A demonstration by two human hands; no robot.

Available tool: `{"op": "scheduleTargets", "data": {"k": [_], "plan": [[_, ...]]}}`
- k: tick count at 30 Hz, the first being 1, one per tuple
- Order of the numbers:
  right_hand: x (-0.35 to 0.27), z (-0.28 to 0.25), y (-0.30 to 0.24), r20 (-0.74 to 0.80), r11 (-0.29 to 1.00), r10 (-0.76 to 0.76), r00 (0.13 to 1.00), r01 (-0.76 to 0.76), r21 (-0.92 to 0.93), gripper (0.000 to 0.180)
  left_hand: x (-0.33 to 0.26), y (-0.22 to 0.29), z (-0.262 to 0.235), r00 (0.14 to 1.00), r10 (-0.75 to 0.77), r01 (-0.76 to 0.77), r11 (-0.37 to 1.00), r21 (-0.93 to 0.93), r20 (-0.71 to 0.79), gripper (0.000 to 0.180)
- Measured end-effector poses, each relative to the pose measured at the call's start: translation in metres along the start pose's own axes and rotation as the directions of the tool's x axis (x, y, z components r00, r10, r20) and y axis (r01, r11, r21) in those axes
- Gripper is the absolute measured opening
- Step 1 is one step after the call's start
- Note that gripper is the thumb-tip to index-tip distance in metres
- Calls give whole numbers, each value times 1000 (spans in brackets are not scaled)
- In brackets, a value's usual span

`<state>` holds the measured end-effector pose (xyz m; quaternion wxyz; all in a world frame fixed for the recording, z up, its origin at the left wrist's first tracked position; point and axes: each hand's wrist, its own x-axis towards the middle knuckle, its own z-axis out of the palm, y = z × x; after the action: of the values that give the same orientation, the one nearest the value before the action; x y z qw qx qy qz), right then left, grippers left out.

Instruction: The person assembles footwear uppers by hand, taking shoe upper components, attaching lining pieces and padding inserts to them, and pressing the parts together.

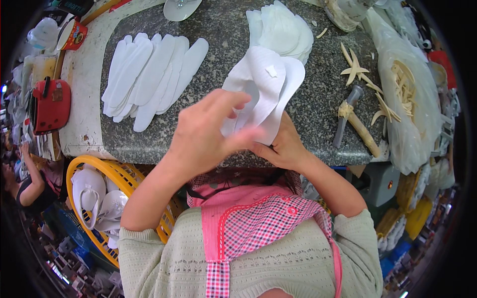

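Worktop (318,107): speckled grey stone, polished, slight sheen. White insole pieces (149,74) near its left edge: matt, smooth, foam- or fabric-like sheet. Piece held in hands (266,87): same matt white, thin, flexible. Basket (124,176) below front edge: yellow plastic, glossy mesh. Tool (360,130) near right edge: handle looks wood w/ rough tape wrap. Apron (258,223): checked woven cloth.

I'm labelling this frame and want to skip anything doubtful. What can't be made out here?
Head view:
- Left hand: fingertips motion-blurred, so its grip on the white insole pieces is unclear.
- Right hand: mostly hidden under those pieces and the left hand.
- How many pieces are held: they overlap.
- White sandals in the yellow basket: partly covered by the left arm.
- White object at the top: cut off by the edge.
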<state>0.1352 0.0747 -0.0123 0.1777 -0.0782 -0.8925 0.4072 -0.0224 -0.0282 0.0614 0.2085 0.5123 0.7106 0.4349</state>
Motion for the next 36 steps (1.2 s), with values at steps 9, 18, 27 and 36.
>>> {"op": "scheduleTargets", "data": {"k": [9, 18, 27, 36], "plan": [[2, -1, -3, -51, 995, -73, 996, 70, -68, 23, 5, -33, 1, 796, -510, 514, 285, -809, 326, 13], [-3, -4, -6, 56, 966, 177, 983, -184, 182, 54, -15, 9, 7, 878, 474, -478, 874, 89, 61, 27], [6, -44, -46, -14, 451, 491, 871, -241, 859, 53, -23, 17, 19, 855, 509, -518, 822, 237, 104, 26], [13, -56, -56, 27, 688, 521, 853, -439, 578, 23, 12, 5, 5, 774, 618, -596, 784, 173, -136, 29]]}}
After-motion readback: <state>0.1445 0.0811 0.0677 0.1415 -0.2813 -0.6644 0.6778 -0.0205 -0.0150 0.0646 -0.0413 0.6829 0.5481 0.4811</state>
